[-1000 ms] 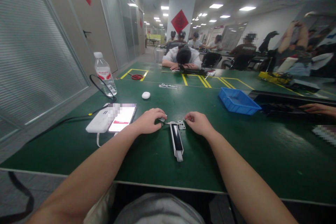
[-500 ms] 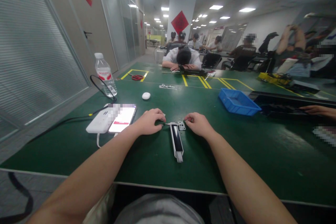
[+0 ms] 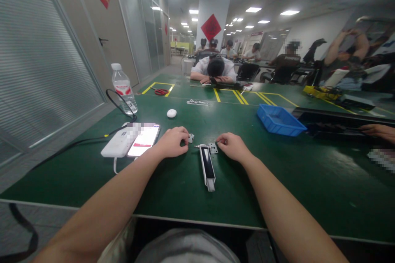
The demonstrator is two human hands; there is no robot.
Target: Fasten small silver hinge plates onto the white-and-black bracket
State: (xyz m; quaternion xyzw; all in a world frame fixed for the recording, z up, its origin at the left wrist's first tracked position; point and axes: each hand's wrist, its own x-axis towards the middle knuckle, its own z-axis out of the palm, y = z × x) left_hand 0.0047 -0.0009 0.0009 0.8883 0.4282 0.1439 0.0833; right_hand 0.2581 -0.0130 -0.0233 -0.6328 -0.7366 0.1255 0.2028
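Observation:
A slim white handheld device (image 3: 207, 168) with a long black screen lies on the green table between my hands. A thin metal tip sticks out to the left at its far end. My left hand (image 3: 173, 143) rests left of that tip, fingers curled in, beside a small metal plate with holes (image 3: 191, 138). My right hand (image 3: 232, 145) has its thumb and fingers drawn together at the edge of a second perforated metal plate (image 3: 213, 148), which lies against the device's far end. What either hand pinches, if anything, is hidden.
Left are a phone (image 3: 144, 141), a white power bank (image 3: 115, 144), a black cable and a water bottle (image 3: 124, 90). A white case (image 3: 171, 113) and a blue tray (image 3: 280, 120) stand farther off. Another person's hand (image 3: 378, 130) is at the right; someone leans on the far edge.
My left hand has drawn back slightly to the left, away from the metal tip, uncovering the left plate. My right hand has barely moved.

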